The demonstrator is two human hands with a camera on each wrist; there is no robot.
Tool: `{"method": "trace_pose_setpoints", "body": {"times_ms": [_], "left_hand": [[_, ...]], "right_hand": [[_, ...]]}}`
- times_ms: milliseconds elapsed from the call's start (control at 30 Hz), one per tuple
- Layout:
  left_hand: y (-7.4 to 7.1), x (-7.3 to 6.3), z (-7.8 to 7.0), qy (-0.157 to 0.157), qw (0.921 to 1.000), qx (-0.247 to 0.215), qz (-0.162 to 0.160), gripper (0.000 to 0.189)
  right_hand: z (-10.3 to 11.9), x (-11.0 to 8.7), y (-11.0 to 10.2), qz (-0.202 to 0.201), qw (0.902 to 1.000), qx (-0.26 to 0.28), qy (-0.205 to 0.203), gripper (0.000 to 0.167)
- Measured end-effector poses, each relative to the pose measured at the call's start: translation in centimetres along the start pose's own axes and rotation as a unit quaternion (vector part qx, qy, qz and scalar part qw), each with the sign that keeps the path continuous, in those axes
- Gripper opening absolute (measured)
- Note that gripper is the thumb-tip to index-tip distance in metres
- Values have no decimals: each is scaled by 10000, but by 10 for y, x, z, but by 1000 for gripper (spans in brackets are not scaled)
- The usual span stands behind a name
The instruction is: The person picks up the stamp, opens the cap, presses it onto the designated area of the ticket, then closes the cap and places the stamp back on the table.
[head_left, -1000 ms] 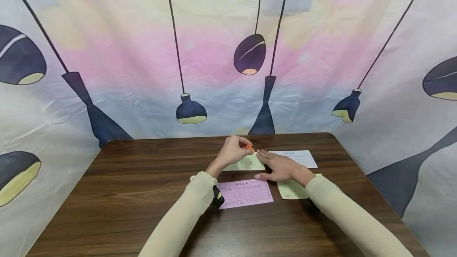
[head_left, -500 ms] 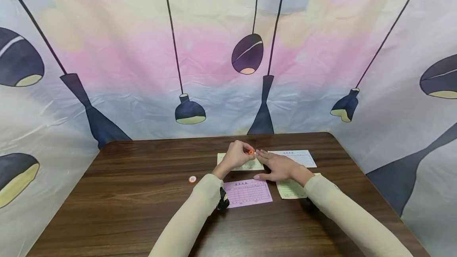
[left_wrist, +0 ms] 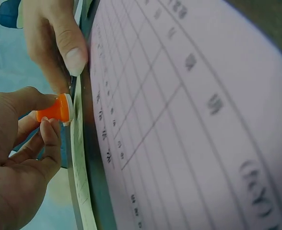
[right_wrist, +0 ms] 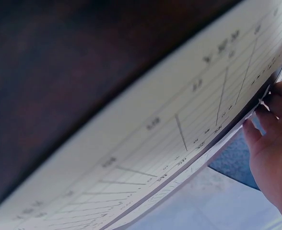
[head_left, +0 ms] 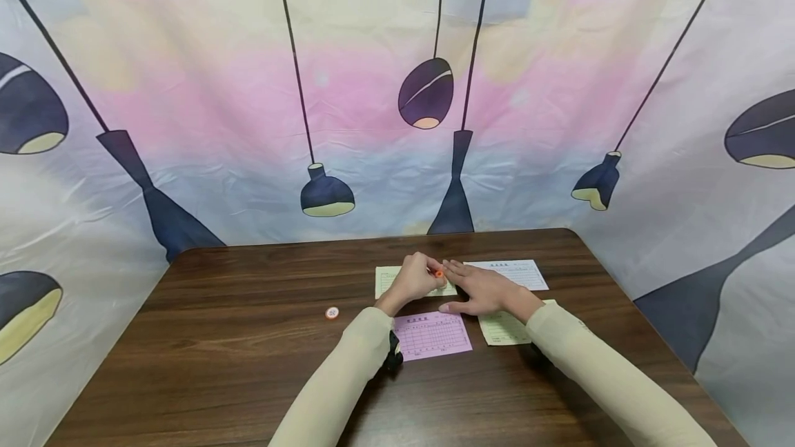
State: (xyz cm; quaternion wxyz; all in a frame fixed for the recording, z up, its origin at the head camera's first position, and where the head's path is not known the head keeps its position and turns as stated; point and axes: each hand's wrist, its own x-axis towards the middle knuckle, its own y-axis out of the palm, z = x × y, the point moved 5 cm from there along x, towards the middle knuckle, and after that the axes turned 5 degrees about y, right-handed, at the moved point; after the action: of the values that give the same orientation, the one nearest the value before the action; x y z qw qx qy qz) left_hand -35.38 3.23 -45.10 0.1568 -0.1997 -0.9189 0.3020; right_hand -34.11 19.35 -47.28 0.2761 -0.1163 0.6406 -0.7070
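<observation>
An orange stamp (head_left: 439, 274) is pinched between the thumb and fingers of my left hand (head_left: 412, 280). In the left wrist view the stamp (left_wrist: 58, 109) has its pale face against or just above the pale green form (left_wrist: 78, 153); I cannot tell which. That form (head_left: 386, 281) lies towards the back of the table, partly hidden by the hands. My right hand (head_left: 481, 290) rests with straight fingers at the form's right edge, thumb apart. Nearer me is a pink form (head_left: 435, 336), its left edge behind the left wrist.
A white form (head_left: 520, 274) lies at the back right. Another pale green form (head_left: 503, 330) is partly under the right forearm. Left of the hands, a small round white piece with an orange rim (head_left: 332, 312) sits on the brown table (head_left: 205, 350). A printed curtain stands behind.
My left hand has moved down and slightly right with the stamp, closer to the right hand. The round white piece has come fully into sight. The right hand has stayed in place.
</observation>
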Motion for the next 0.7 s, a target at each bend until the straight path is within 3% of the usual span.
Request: {"method": "trace_pose_setpoints", "body": {"times_ms": [367, 700], "left_hand": [[3, 2, -1, -56, 9999, 84, 30, 10], [8, 8, -3, 75, 9983, 549, 175, 7]], "right_hand": [[1, -1, -1, -42, 10000, 47, -64, 97], [-2, 1, 0, -61, 9999, -80, -84, 97]]}}
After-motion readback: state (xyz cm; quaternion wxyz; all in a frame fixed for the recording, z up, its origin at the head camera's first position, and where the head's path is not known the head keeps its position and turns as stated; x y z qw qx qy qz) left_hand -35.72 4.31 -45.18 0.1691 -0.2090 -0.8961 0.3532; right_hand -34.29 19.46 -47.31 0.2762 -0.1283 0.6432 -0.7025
